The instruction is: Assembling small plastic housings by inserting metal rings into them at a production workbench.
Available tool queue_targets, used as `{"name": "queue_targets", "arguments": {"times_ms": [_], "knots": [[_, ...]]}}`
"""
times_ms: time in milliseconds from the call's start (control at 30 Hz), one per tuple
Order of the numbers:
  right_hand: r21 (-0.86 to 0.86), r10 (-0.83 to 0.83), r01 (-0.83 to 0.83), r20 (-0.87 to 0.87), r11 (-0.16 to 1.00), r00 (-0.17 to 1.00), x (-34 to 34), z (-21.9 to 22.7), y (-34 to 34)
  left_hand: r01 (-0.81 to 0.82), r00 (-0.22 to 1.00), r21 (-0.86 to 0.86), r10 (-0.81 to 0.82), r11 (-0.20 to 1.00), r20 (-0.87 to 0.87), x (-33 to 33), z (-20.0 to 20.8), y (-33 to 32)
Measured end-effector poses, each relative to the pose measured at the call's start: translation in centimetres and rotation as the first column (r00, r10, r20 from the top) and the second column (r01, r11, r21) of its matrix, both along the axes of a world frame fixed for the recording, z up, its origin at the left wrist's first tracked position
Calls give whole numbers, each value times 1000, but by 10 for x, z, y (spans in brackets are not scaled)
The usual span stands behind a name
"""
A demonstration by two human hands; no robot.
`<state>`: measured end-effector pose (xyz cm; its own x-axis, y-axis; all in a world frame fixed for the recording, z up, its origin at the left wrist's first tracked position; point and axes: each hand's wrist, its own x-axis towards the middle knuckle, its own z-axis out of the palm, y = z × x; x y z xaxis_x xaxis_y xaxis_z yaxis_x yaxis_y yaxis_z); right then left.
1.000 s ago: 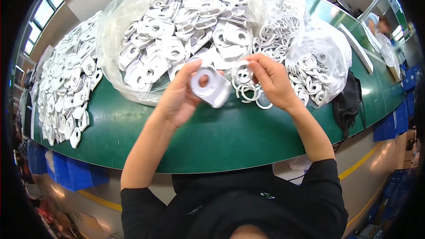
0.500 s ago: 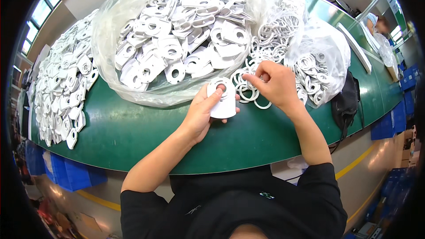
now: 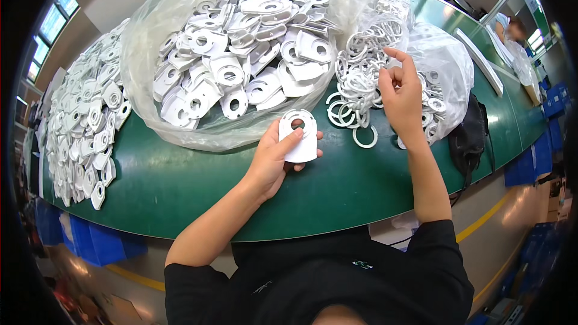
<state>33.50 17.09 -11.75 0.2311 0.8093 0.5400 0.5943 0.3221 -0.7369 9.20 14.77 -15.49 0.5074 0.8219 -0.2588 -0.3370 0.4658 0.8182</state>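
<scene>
My left hand (image 3: 269, 161) grips a white plastic plate (image 3: 304, 150) with a round hole near its rounded end. The thumb lies on the plate's face and the fingers are behind it. Over to the right, my right hand (image 3: 402, 99) is above a heap of white rings (image 3: 359, 87), its index finger stretched out and the thumb apart from it. Nothing shows between those fingertips. A few rings lie loose on the table at the heap's near side, one single ring (image 3: 376, 138) nearest to me.
A large clear plastic bag (image 3: 139, 105) full of similar white plates lies ahead. More plates form a pile (image 3: 78, 126) at the left. Right of the rings are a smaller bag (image 3: 457, 72) of white parts and a black bag (image 3: 469, 135). The green table (image 3: 198, 192) has a curved-looking near edge.
My right hand has moved right and away from me, from the loose rings to over the heap, and its fingers have opened. The left hand still holds the plate, slightly shifted left.
</scene>
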Motion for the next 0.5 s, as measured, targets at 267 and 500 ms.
{"name": "queue_targets", "arguments": {"times_ms": [267,500], "knots": [[-274,-64,-598,-935,753,348,39,-1,17,3,999,-14,-3,1000,50,1,3,0],[60,-278,-768,-911,638,-303,47,-4,18,29,999,36,-30,999,40,2,-1,-1]]}}
